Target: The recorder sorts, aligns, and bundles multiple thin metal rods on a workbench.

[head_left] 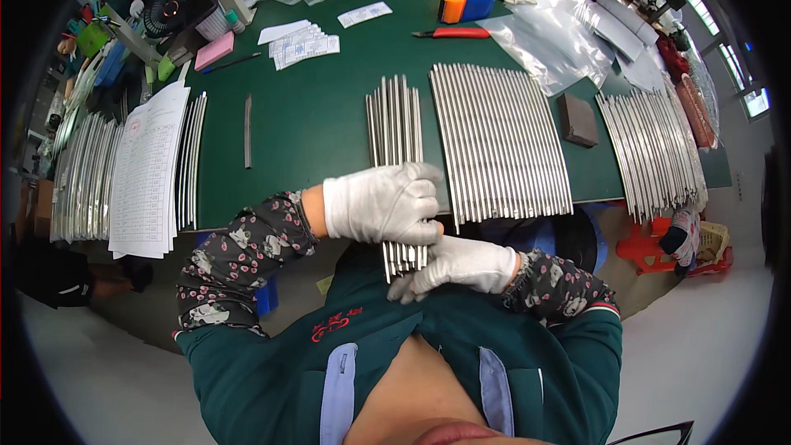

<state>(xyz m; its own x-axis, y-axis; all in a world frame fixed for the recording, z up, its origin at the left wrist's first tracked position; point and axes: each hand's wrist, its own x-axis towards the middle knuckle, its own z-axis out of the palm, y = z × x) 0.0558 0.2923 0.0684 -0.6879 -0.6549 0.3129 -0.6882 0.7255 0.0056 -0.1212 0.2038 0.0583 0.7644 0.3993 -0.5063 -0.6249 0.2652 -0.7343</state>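
Note:
A bundle of thin silvery metal rods [395,128] lies over the table's front edge, its near ends sticking out toward my body. My left hand [383,202], in a white glove, lies across the bundle with its fingers curled round it. Lower down, my white-gloved right hand [465,265] is closed about the near ends of the same rods, its fingertips partly hidden. Just right of the bundle, a wide row of similar rods [498,144] is laid side by side. A brown block [578,120] sits beside that row.
The green table [313,132] also bears a single thin dark strip [248,132], more rods [651,152] at right, and printed sheets [148,169] over rods at left. Farther back are red-handled pliers [453,33], an orange-and-blue tape dispenser [467,0], plastic bags [552,33] and paper slips [305,45].

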